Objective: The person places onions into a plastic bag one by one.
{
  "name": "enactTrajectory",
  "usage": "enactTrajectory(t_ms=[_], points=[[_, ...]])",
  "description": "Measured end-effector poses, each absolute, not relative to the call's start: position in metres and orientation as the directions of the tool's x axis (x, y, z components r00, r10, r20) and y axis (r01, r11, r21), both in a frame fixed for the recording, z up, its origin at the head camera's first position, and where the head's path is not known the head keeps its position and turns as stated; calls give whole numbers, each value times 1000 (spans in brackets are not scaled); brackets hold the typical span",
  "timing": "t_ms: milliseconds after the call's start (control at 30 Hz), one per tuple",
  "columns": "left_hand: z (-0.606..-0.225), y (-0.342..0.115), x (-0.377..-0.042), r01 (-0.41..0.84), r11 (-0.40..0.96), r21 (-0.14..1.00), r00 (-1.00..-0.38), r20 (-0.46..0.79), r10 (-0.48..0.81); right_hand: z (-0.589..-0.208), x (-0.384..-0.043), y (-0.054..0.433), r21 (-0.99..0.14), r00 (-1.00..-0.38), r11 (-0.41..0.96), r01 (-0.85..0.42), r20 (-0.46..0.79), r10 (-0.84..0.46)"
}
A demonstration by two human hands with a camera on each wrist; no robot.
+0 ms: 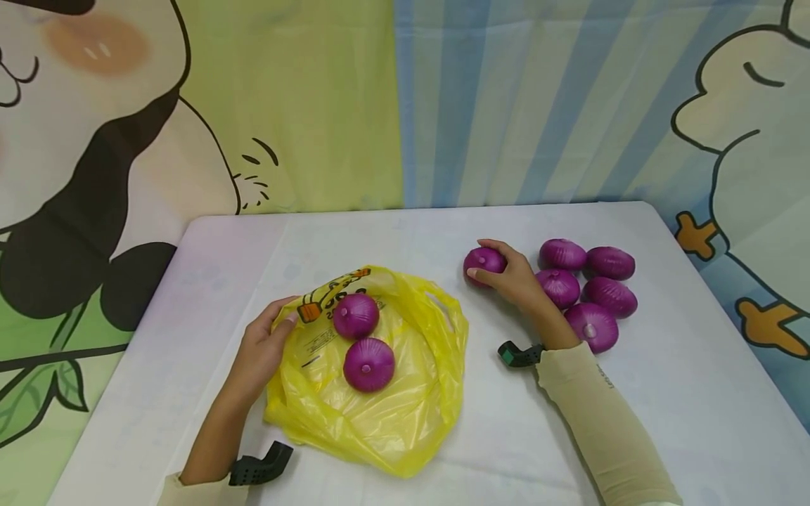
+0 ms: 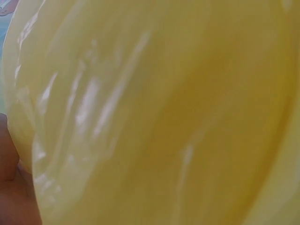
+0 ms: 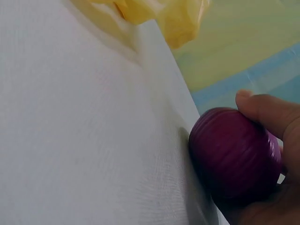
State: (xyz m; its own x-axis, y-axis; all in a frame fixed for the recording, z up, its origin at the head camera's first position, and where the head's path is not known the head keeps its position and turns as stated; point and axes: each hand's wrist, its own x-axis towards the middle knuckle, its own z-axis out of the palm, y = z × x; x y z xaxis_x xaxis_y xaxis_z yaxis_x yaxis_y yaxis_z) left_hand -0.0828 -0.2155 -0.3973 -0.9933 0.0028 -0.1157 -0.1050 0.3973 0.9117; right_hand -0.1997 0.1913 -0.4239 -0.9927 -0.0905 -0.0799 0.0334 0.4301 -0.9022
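In the head view a yellow plastic bag (image 1: 411,393) lies wide-mouthed on the table, with two red onions inside, one (image 1: 356,316) behind the other (image 1: 369,365). My left hand (image 1: 259,348) pinches the bag's left rim between thumb and fingers. The bag's shiny film (image 2: 140,117) fills most of the left wrist view. To the right of the bag, my right hand (image 1: 509,274) grips another red onion (image 1: 479,263), thumb on the near side and fingers over the far side. That onion (image 3: 234,152) is close over the white cloth in the right wrist view.
Several more red onions (image 1: 591,327) sit in a cluster right of my right forearm. A white cloth covers the table (image 1: 506,436). Behind its far edge hangs a printed backdrop (image 1: 506,105) with cartoon figures.
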Motion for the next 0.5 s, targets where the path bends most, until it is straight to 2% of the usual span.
enactTrajectory(t_ms=[267,500], points=[[-394,-215,-82,-113,375,920,-992,-126,9,-419,-196,187,-900,-993,436,2,-52,-103],[-394,-215,-81,-98,382,919,-994,-108,4,-414,-196,184,-921,-992,388,-27,-22,-121]])
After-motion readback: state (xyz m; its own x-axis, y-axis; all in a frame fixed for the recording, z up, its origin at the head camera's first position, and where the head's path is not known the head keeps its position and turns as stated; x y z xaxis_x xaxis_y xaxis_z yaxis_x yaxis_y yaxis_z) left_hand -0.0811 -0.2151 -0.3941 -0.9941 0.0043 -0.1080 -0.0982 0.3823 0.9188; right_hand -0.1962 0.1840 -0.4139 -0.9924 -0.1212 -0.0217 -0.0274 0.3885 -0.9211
